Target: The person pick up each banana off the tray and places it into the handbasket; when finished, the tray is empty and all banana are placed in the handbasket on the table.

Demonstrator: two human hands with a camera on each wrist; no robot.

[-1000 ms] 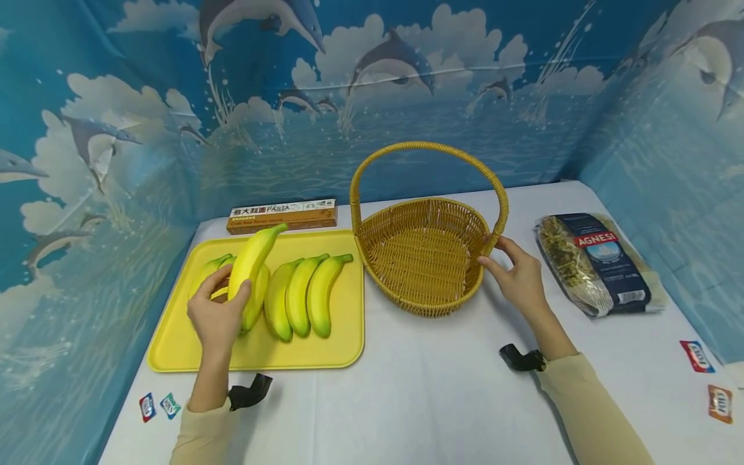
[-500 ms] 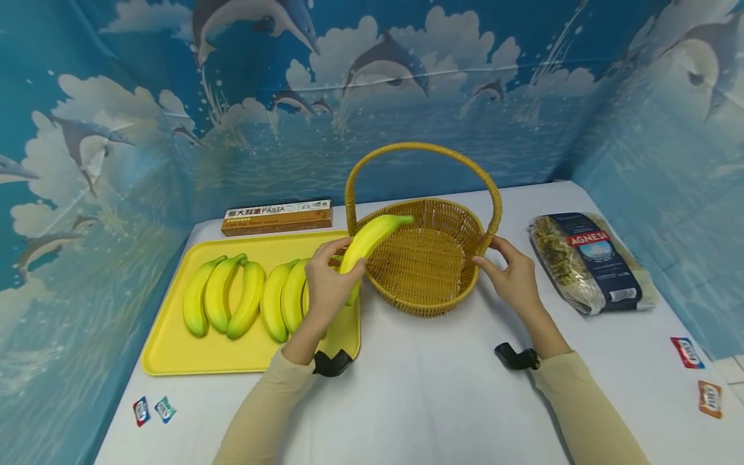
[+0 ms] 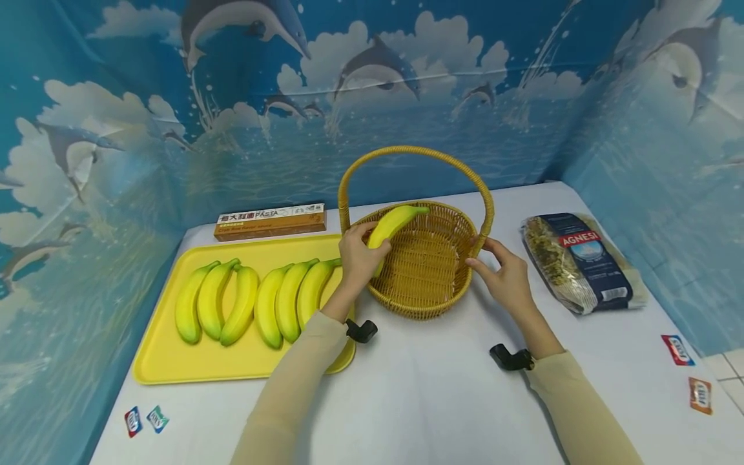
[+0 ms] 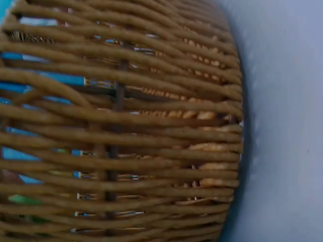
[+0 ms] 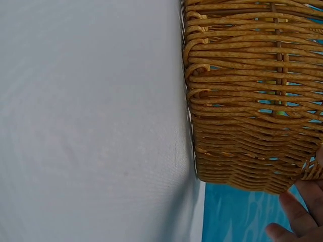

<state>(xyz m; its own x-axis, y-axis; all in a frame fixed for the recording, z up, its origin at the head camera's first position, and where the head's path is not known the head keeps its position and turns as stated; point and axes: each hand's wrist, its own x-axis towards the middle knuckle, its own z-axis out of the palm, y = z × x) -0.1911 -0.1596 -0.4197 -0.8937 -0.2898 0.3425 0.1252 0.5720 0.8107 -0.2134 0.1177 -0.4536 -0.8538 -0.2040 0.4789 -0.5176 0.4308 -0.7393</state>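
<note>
My left hand (image 3: 356,258) grips a yellow banana (image 3: 394,223) and holds it over the left rim of the woven wicker basket (image 3: 442,303), its tip reaching in above the basket floor. The basket wall fills the left wrist view (image 4: 151,126) and shows in the right wrist view (image 5: 242,101). My right hand (image 3: 502,274) holds the basket's right rim by the base of the arched handle (image 3: 415,153); its fingertips (image 5: 295,219) show beside the wicker. Several more bananas (image 3: 256,303) lie side by side on a yellow tray (image 3: 174,361) to the left.
A long pasta box (image 3: 270,221) lies behind the tray. A dark bag of pasta (image 3: 581,261) lies right of the basket. Small sachets lie near the front left (image 3: 142,420) and at the right edge (image 3: 688,371). Blue dolphin-print walls enclose the white table (image 3: 430,400).
My left hand lifted one banana off the tray and carried it right, to above the basket's left rim. My right hand stayed on the basket's right rim.
</note>
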